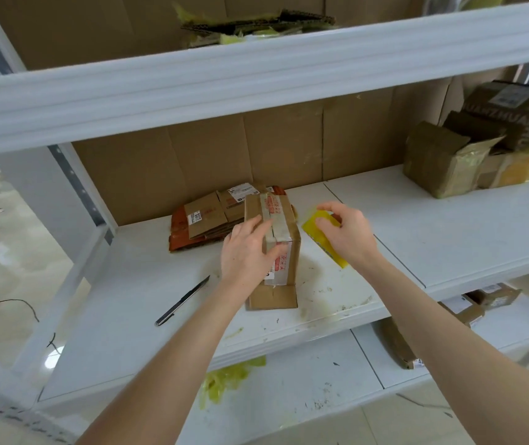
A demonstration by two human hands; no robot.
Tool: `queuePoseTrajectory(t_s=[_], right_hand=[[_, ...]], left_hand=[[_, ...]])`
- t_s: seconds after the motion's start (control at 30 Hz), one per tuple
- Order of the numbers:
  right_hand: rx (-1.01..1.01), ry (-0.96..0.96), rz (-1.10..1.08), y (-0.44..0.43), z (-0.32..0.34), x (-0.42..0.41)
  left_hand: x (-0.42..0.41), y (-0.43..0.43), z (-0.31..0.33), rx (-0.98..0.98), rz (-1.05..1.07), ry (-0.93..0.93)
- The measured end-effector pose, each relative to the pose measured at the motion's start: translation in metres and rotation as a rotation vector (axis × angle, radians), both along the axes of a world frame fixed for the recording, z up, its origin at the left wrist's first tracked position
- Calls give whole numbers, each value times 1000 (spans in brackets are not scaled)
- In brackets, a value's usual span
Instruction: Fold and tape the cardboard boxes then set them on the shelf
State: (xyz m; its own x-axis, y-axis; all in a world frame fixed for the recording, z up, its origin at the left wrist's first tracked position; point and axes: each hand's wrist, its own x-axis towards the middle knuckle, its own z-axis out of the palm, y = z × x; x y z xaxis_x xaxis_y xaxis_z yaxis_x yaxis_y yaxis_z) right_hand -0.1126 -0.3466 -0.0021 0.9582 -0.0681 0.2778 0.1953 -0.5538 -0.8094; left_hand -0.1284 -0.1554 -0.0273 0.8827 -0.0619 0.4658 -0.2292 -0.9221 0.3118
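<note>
A small folded cardboard box [284, 252] stands on the white middle shelf [147, 300], with old clear tape and red print along its top. My left hand [245, 252] rests on its top and left side, fingers fairly straight, thumb against the near face. Just right of the box, my right hand [348, 232] pinches a strip of yellow tape [322, 242] that hangs over the shelf. Behind the box lies a stack of flattened cardboard boxes [207, 220] on an orange-brown sheet.
A pen-like black and silver tool [181, 301] lies on the shelf left of the box. Taped boxes [468, 152] are piled at the shelf's far right. Flattened cardboard [256, 24] sits on the upper shelf. Yellow tape scraps [224, 379] and more boxes [481, 303] are on the lower shelf.
</note>
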Motion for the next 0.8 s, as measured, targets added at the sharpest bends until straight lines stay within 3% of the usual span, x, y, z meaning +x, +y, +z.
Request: queuePoseTrajectory(t_s=[0.1, 0.27, 0.43, 0.57, 0.8], right_hand=[[-96, -64, 30, 2, 6, -9], [-259, -120, 92, -1, 12, -20], [-369, -95, 110, -9, 12, -22], [-96, 85, 160, -16, 9, -23], [-202, 48, 174, -24, 8, -24]], left_hand=[[-3, -11, 20, -255, -94, -62], [0, -38, 37, -536, -166, 49], [0, -40, 39, -629, -135, -9], [0, -41, 41, -744, -162, 44], [-7, -34, 48, -643, -188, 152]])
